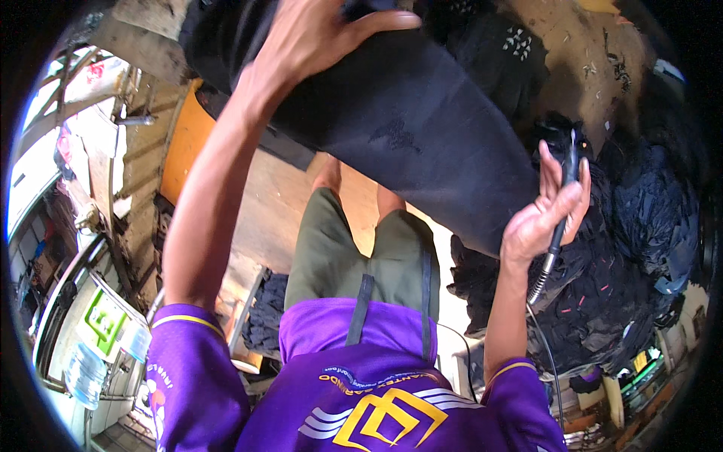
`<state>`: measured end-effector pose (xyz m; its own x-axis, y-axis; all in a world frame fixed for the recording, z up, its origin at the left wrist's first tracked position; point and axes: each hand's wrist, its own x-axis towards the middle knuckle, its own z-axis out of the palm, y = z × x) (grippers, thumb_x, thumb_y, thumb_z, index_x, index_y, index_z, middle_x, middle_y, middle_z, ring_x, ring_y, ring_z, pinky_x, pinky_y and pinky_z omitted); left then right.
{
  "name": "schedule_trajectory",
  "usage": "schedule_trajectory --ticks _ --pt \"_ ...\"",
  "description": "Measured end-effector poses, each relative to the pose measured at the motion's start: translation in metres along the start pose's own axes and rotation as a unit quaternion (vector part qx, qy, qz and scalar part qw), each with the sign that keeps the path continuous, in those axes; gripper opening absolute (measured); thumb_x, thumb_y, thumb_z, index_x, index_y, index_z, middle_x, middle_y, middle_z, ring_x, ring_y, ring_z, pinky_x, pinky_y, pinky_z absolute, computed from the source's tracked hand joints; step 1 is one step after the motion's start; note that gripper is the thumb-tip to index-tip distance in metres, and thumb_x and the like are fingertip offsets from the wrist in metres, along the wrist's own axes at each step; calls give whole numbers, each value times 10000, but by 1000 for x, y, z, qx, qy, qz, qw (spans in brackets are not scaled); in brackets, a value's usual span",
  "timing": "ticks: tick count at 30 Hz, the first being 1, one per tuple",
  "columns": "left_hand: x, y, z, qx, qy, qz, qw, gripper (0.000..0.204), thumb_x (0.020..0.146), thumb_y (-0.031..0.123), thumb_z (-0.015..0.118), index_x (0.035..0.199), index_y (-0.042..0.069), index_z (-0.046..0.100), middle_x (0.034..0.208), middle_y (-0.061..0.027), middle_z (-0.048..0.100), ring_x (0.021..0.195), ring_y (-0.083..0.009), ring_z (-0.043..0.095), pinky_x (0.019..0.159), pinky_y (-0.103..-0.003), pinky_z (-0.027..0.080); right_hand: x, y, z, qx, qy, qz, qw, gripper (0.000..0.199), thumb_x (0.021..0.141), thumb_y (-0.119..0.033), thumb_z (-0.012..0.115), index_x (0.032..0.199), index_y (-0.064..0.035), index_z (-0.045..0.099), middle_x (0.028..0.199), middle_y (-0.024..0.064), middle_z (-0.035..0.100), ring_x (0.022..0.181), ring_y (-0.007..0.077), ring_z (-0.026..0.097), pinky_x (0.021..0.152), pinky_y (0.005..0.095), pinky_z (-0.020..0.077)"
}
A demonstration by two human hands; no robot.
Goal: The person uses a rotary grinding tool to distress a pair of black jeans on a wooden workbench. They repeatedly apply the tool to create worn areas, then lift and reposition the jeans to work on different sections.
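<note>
A wide black cloth piece (pixel 429 124) stretches across in front of my legs, from the upper left to the right. A small patch of darker marks sits near its middle. My left hand (pixel 320 34) lies flat on its far part, thumb stretched to the right; the other fingertips are cut off by the top edge. In my right hand (pixel 544 218), beside the cloth's right end, is a slim black corded tool like a soldering iron (pixel 571 167). Its thin metal tip points away from me, and the fingers close loosely around the handle.
Heaps of black cloth (pixel 595 301) lie on the right. A cord (pixel 544 339) runs down from the tool past my right forearm. Small pale scraps are scattered on the brown surface (pixel 580 45) at the far right. A clear water bottle (pixel 86 377) stands at the lower left.
</note>
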<state>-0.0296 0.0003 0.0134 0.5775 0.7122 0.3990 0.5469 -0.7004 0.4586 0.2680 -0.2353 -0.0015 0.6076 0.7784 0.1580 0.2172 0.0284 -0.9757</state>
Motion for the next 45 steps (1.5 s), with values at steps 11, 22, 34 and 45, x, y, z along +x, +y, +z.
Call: schedule_trajectory --ticks 11,22,34,45 --pt "-161 -106 -103 8 31 -416 909 935 794 603 919 1413 -10 580 1699 -235 340 1569 -460 277 1289 -566 249 -28 -20 -76 -151 -52 22 987 655 877 -241 972 1403 -59 627 1347 131 721 1301 229 670 1150 370 487" --pt "-116 -7 -223 33 -104 -334 936 445 1000 317 841 1254 46 595 1157 -193 795 1037 -346 780 890 -445 592 -50 -25 -170 -165 -11 94 982 483 814 -268 947 1186 -97 692 1056 61 711 1014 208 679 950 349 538" --pt "-34 306 88 -276 114 -479 825 328 1050 298 775 1063 41 572 753 -118 593 696 -198 536 660 -414 481 202 -83 -363 -458 406 -257 748 318 924 -98 821 1226 -50 736 1114 153 781 1037 384 742 970 441 563" --pt "-19 91 -27 97 117 -305 940 346 1101 428 648 1147 85 630 969 -225 768 925 -490 728 810 -588 539 -12 -99 -50 -177 -241 -271 915 308 905 -140 864 1189 -94 752 1245 199 752 1259 416 702 1092 499 573"
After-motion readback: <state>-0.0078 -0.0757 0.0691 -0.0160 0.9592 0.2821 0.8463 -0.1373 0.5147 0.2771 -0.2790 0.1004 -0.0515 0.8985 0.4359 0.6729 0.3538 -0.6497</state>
